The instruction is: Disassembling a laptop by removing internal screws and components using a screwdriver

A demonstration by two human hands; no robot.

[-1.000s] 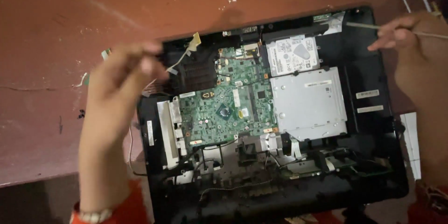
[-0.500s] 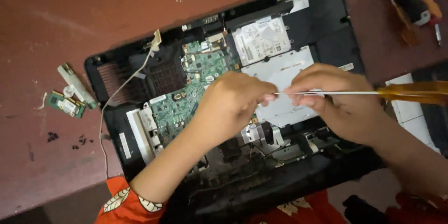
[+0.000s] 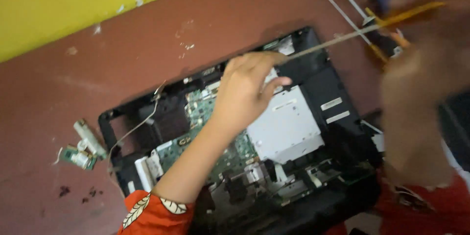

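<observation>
Lying opened on a reddish-brown table (image 3: pixel 122 63), a black laptop base (image 3: pixel 338 88) is seen with its green circuit board (image 3: pixel 193 144) and a silver metal drive cover (image 3: pixel 289 127) exposed. A long screwdriver (image 3: pixel 328 43) with an orange-yellow handle is stretched across its upper right corner, the thin shaft slanting down to the left. The shaft's tip end is pinched by the left hand (image 3: pixel 247 90), whose fingers are closed around it above the board. The handle is gripped by the right hand (image 3: pixel 421 88) (badly blurred, so the exact finger hold cannot be made out), kept well apart from the left. A thin white wire (image 3: pixel 134 129) is trailed from the base's left edge. Small loose parts (image 3: pixel 85 149) are left on the table just beside that edge, and a yellow wall (image 3: pixel 73 0) is seen beyond the table.
</observation>
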